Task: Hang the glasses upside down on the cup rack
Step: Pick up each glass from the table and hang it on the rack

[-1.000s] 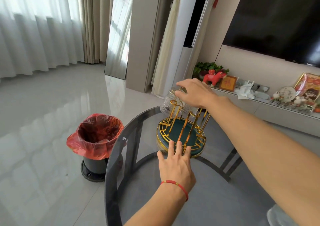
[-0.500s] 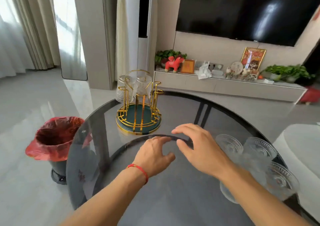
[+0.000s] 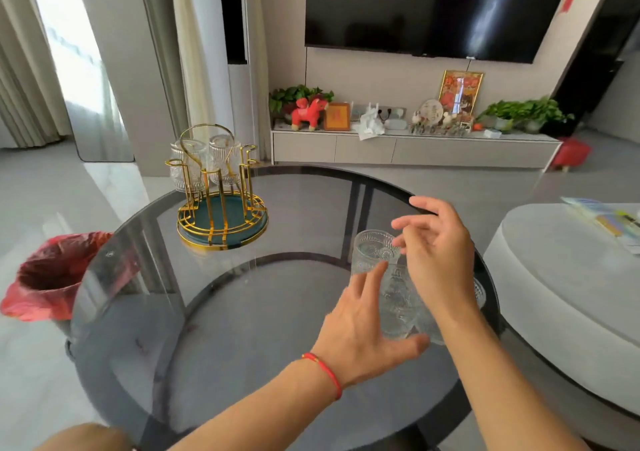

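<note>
Currently, several clear embossed glasses (image 3: 375, 250) are seen clustered near the right edge of the worktop (image 3: 263, 329), upright, rims up; the foremost one stands clear of the hands, the others are partly hidden and cannot be counted. Two ribbed hung glasses (image 3: 204, 163) are already carried upside down on the far pegs of the gold cup rack (image 3: 221, 205), which stands on its green base toward the far left edge of the worktop, well apart from the cluster.

The right hand (image 3: 438, 260) is held spread above and just beyond the cluster, fingers open, nothing gripped. The left hand (image 3: 363, 326) is likewise open, fingers extended toward the glasses from the near side; contact with the glass cannot be confirmed.

Step in hand, as judged: one glass to be selected and picked up. For a clean pickup, the foremost glass should be taken around its wall, not by the rim, so that neighbours are not knocked; the embossed surface is expected to give fair purchase. The glass should be inverted during transfer, then lowered mouth-down over a free near peg, kept off the two already hung. A light steadying of the rack base by the left hand is advisable.

Beyond the left edge, a bin with a red liner (image 3: 52, 274) stands on the floor.
</note>
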A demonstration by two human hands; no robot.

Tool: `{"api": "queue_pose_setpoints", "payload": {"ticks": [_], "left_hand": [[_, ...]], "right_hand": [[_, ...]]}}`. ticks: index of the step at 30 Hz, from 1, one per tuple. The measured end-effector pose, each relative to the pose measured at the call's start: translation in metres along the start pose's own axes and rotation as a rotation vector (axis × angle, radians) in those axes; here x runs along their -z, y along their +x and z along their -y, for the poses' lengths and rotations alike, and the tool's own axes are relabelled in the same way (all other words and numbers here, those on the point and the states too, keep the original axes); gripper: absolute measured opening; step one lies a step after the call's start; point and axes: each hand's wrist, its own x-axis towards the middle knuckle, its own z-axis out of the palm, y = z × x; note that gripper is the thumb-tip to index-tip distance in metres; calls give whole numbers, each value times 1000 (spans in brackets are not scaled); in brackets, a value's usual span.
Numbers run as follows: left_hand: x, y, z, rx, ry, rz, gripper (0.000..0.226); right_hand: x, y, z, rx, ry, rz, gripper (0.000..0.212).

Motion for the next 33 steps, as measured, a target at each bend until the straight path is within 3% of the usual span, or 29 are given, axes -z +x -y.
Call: {"api": "queue_pose_setpoints", "payload": {"ticks": [5,9,12,15,19,24,29,33], "left_hand": [[-21,14,-2,48,137,-115,102],[-6,17,-2,89,31,-124,105],[30,17,7,111,-65,-91,97],[74,24,21,194,-279,-130,85],[105,30,41,405,-795,-286,86],[120,38,58,517,-1149,-207,66],[131,40,78,488,-1188,-115,57],[149,49,106,519,-821,-220,58]], "right_hand": [[10,-1,-7,-20,-6,-1,34],[15,1,-9,-37,-14,-16,28],[17,0,-5,-23,61,86,19],[13,-10,2,86,78,273,18],[-18,-25,7,198,-39,314,22],[-62,-31,5,-95,-38,546,52],[-87,-24,-4,-82,34,504,48],[-102,-14,-6,-205,248,410,40]]}}
